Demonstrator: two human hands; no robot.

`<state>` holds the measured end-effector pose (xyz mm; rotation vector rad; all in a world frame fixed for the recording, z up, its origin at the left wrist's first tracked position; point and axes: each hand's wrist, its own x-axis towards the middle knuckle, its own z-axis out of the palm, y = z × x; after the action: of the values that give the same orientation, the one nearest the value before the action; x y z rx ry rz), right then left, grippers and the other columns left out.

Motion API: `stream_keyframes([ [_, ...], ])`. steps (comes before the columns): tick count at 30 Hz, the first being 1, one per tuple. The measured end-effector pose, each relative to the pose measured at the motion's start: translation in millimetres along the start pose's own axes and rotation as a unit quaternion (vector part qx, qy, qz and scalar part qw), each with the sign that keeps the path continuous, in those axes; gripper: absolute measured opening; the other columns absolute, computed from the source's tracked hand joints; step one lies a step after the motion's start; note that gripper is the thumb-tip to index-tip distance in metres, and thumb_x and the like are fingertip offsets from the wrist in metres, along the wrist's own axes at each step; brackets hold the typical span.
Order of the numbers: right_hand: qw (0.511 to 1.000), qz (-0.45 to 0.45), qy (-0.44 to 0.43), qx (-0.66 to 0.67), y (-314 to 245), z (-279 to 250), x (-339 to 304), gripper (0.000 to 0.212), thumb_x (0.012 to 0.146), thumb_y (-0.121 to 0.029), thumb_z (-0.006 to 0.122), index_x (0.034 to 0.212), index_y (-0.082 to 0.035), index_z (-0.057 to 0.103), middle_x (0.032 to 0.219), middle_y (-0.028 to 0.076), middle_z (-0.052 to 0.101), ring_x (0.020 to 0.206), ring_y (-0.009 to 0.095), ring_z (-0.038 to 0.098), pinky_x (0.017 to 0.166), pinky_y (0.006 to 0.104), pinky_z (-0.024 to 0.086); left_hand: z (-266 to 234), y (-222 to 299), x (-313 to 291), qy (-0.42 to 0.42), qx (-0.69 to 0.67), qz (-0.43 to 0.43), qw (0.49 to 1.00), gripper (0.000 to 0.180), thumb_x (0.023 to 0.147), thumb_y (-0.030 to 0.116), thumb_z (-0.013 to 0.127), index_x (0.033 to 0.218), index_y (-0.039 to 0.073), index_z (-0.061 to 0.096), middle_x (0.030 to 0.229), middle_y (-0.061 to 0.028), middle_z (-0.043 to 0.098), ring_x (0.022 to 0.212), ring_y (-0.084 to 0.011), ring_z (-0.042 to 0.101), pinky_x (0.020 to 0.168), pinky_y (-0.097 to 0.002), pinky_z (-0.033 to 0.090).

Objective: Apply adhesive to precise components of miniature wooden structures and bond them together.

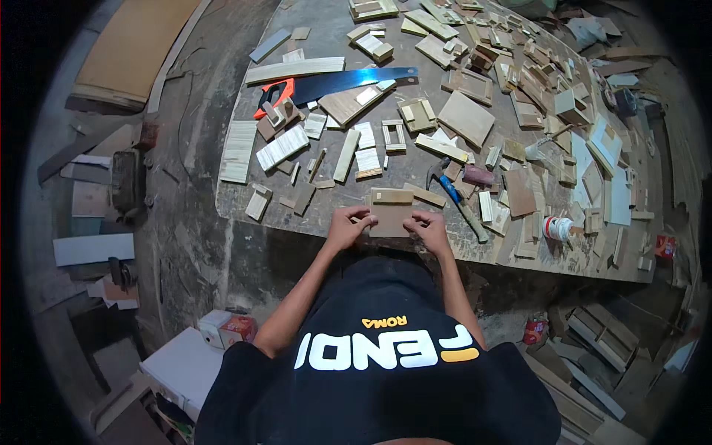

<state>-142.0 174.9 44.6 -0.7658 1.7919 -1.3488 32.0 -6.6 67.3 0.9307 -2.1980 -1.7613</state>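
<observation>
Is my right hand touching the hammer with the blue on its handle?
Apart. The head view shows a strip of bench between the right hand and the hammer.

The board (391, 224) is a thin, flat, roughly rectangular wooden panel with a plain tan-brown face. A pale yellowish wood strip (391, 196) lies left to right across its far end; whether it is fastened cannot be determined. The board is positioned at the near edge of the tabletop (237, 196), face up, held at its left and right edges by the hands (347, 228) (429, 231).
</observation>
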Motion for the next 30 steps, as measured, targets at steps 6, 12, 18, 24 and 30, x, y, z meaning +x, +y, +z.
stream_keyframes([
  [6,0.983,0.156,0.087,0.04,20.6,41.6,-7.9,0.015,0.088,-0.012,0.068,0.082,0.001,0.067,0.062,-0.003,0.055,0.056,0.005,0.048,0.052,0.0225,0.038,-40.2,-51.7,5.6,-0.016,0.139,-0.065,0.988,0.029,0.077,0.02,0.078,0.1,0.004,0.072,0.084,-0.0122,0.073,0.072,-0.018,0.071,0.065,-0.0319,0.055],
  [12,0.973,0.167,0.151,-0.045,72.1,51.0,-8.7,0.013,0.088,-0.012,0.066,0.088,0.001,0.069,0.065,-0.001,0.06,0.059,0.009,0.055,0.056,0.0274,0.045,-103.1,-55.0,5.8,0.026,0.298,-0.007,0.954,0.04,0.072,0.018,0.078,0.108,0.007,0.066,0.095,-0.0147,0.068,0.092,-0.0344,0.065,0.077,-0.045,0.052],
  [18,0.944,0.199,0.201,-0.172,63.0,64.4,11.0,0.024,0.083,-0.023,0.069,0.098,-0.004,0.072,0.076,0.01,0.069,0.071,0.016,0.065,0.069,0.0328,0.051,-144.2,-84.2,14.9,0.164,0.328,-0.068,0.928,0.046,0.069,0.025,0.081,0.106,0.004,0.063,0.104,-0.0175,0.058,0.093,-0.0388,0.062,0.077,-0.0475,0.05],
  [24,0.887,0.174,0.24,-0.354,17.1,70.4,32.9,0.029,0.077,-0.023,0.073,0.1,-0.006,0.072,0.082,0.012,0.072,0.078,0.028,0.07,0.073,0.0371,0.054,-159.3,-65.1,35.1,0.127,0.295,-0.119,0.94,0.041,0.069,0.032,0.081,0.096,0.003,0.068,0.094,-0.0152,0.066,0.089,-0.0352,0.064,0.076,-0.0448,0.051],
  [30,0.91,0.143,0.268,-0.281,-16.2,79.8,75.2,0.019,0.079,-0.02,0.073,0.091,-0.005,0.071,0.082,0.012,0.07,0.076,0.026,0.069,0.07,0.0358,0.053,-133.1,-43.4,98.6,0.108,0.213,-0.008,0.971,0.045,0.07,0.037,0.08,0.098,0.004,0.069,0.088,-0.0165,0.067,0.083,-0.0336,0.067,0.072,-0.0439,0.052],
])
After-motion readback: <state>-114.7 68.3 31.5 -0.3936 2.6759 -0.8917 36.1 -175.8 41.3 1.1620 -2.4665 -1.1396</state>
